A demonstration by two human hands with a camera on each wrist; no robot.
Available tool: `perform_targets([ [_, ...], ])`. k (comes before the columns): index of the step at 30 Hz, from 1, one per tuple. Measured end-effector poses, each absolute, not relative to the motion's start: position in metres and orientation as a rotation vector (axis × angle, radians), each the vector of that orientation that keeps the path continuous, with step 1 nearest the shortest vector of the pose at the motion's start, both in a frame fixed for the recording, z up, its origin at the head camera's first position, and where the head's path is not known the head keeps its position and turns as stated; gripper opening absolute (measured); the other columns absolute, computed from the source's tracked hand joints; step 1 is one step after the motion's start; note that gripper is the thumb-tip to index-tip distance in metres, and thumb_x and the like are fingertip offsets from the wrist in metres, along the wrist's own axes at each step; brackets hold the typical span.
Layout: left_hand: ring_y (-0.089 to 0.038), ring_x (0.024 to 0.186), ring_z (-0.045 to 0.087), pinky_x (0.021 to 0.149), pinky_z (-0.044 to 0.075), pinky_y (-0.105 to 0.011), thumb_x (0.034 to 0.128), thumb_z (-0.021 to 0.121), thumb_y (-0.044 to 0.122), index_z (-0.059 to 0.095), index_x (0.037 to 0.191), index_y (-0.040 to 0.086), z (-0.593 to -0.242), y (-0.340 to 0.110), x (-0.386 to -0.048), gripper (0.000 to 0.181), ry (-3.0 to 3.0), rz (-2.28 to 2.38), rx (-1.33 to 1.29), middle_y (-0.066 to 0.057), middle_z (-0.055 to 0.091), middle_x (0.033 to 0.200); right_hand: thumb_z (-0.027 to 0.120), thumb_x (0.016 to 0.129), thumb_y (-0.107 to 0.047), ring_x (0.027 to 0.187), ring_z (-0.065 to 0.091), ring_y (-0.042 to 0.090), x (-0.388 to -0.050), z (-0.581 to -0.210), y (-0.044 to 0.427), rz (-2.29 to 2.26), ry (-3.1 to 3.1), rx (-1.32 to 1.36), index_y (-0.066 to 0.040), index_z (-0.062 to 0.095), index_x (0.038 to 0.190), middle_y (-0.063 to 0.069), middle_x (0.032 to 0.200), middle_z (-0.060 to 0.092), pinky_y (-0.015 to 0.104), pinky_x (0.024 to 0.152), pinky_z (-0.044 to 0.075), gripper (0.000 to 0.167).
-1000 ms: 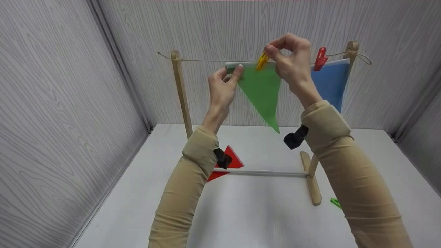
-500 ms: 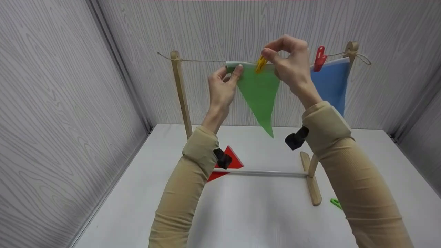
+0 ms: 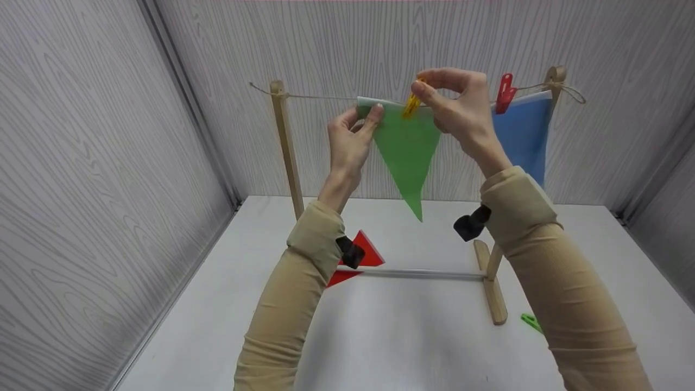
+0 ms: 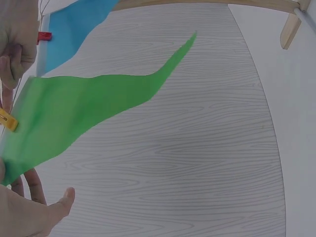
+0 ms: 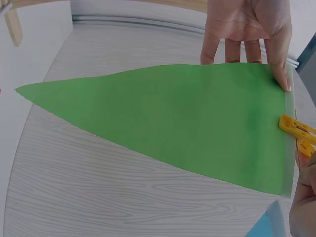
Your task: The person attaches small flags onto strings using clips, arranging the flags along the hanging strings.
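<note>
A green triangular pennant [image 3: 408, 152] hangs point down at the string, its pale top edge along the line. My left hand [image 3: 350, 141] pinches its upper left corner, thumb in front. With thumb and forefinger my right hand [image 3: 461, 103] pinches a yellow clothespin [image 3: 411, 106], whose jaws lie over the pennant's top edge. In the right wrist view the yellow clothespin [image 5: 296, 128] sits across the pale edge, near the middle of the green pennant [image 5: 173, 118]. To the right a blue pennant [image 3: 518, 133] hangs from a red clothespin [image 3: 505, 93].
The string [image 3: 320, 96] runs between a left wooden post [image 3: 286, 146] and a right post [image 3: 555, 76]. A rod [image 3: 423, 273] joins the stand low down, near a wooden foot [image 3: 495, 298]. Red pennants [image 3: 369, 251] lie behind my left sleeve; a green clothespin [image 3: 530, 322] lies at right.
My right hand has lowered slightly with the yellow clothespin, which now sits a little lower on the green pennant. The pennant's tip has swung left and down. My left hand has stayed in place.
</note>
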State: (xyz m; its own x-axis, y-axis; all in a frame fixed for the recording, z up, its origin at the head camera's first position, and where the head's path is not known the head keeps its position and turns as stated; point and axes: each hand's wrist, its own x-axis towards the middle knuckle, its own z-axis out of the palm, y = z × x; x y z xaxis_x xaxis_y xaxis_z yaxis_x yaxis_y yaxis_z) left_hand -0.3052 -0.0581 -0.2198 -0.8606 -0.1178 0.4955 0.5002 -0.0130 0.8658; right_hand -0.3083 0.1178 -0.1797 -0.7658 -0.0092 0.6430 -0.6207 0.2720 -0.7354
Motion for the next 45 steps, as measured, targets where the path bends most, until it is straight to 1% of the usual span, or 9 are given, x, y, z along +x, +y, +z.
perform_targets([
  [4,-0.021,0.100,0.070,0.093,0.055,-0.025,0.0974,0.067,0.019,0.071,0.112,-0.002,-0.223,-0.060,-0.306,0.026,-1.819,-1.949,-0.398,-0.013,0.070,0.111,0.075,0.091,-0.028,0.047,0.036,0.006,-0.307,-0.180,0.119,1.590,-2.026,0.564,-0.007,0.073,0.118,0.003,0.108,0.069,0.017,0.045,0.035,0.035],
  [14,-0.017,0.097,0.069,0.093,0.056,-0.024,0.0961,0.068,0.016,0.070,0.117,-0.001,-0.230,-0.065,-0.307,0.027,-1.810,-1.978,-0.411,-0.011,0.071,0.108,0.078,0.089,-0.025,0.044,0.034,0.007,-0.307,-0.182,0.121,1.650,-2.003,0.609,-0.008,0.071,0.123,0.010,0.120,0.070,0.018,0.044,0.032,0.038],
  [20,-0.014,0.093,0.068,0.098,0.056,-0.033,0.0942,0.070,0.012,0.069,0.118,-0.003,-0.234,-0.067,-0.307,0.028,-1.774,-1.995,-0.420,-0.009,0.070,0.104,0.076,0.091,-0.024,0.044,0.035,0.008,-0.305,-0.185,0.122,1.652,-1.978,0.632,-0.008,0.069,0.126,0.011,0.126,0.069,0.019,0.043,0.033,0.039],
  [22,-0.015,0.095,0.068,0.098,0.056,-0.033,0.0931,0.071,0.010,0.069,0.119,-0.003,-0.235,-0.067,-0.306,0.029,-1.758,-2.010,-0.423,-0.010,0.071,0.108,0.074,0.092,-0.024,0.049,0.043,0.006,-0.304,-0.187,0.122,1.625,-1.969,0.628,-0.009,0.068,0.127,0.011,0.128,0.069,0.018,0.045,0.034,0.039],
  [25,-0.019,0.103,0.068,0.098,0.056,-0.029,0.0924,0.072,0.009,0.067,0.122,-0.003,-0.238,-0.068,-0.306,0.032,-1.750,-2.020,-0.435,-0.015,0.069,0.118,0.073,0.093,-0.024,0.051,0.045,0.006,-0.303,-0.190,0.123,1.603,-1.933,0.638,-0.010,0.068,0.128,0.009,0.128,0.069,0.018,0.045,0.035,0.038],
  [29,-0.026,0.113,0.066,0.100,0.055,-0.028,0.0923,0.072,0.008,0.063,0.129,-0.003,-0.243,-0.070,-0.306,0.039,-1.757,-2.010,-0.449,-0.018,0.066,0.126,0.073,0.093,-0.021,0.043,0.035,0.007,-0.301,-0.194,0.123,1.635,-1.856,0.675,-0.009,0.068,0.127,0.009,0.126,0.070,0.018,0.043,0.033,0.037],
  [33,-0.026,0.117,0.064,0.102,0.054,-0.029,0.0921,0.072,0.008,0.060,0.134,-0.002,-0.248,-0.073,-0.306,0.045,-1.775,-1.990,-0.433,-0.017,0.065,0.127,0.073,0.093,-0.018,0.040,0.034,0.008,-0.300,-0.197,0.122,1.673,-1.793,0.689,-0.008,0.069,0.125,0.010,0.124,0.072,0.018,0.041,0.031,0.034],
  [38,-0.025,0.123,0.060,0.114,0.043,-0.030,0.0924,0.072,0.010,0.060,0.133,-0.001,-0.257,-0.075,-0.306,0.044,-1.815,-1.951,-0.410,-0.017,0.065,0.125,0.073,0.092,-0.016,0.039,0.036,0.009,-0.296,-0.200,0.121,1.761,-1.748,0.691,-0.009,0.069,0.124,0.005,0.120,0.072,0.019,0.039,0.030,0.032],
  [45,-0.025,0.131,0.056,0.120,0.037,-0.028,0.0921,0.073,0.012,0.058,0.135,0.000,-0.276,-0.078,-0.306,0.047,-1.870,-1.933,-0.420,-0.018,0.061,0.135,0.072,0.093,-0.015,0.042,0.046,0.008,-0.292,-0.211,0.121,1.791,-1.676,0.686,-0.007,0.067,0.127,0.003,0.121,0.072,0.018,0.040,0.033,0.036],
])
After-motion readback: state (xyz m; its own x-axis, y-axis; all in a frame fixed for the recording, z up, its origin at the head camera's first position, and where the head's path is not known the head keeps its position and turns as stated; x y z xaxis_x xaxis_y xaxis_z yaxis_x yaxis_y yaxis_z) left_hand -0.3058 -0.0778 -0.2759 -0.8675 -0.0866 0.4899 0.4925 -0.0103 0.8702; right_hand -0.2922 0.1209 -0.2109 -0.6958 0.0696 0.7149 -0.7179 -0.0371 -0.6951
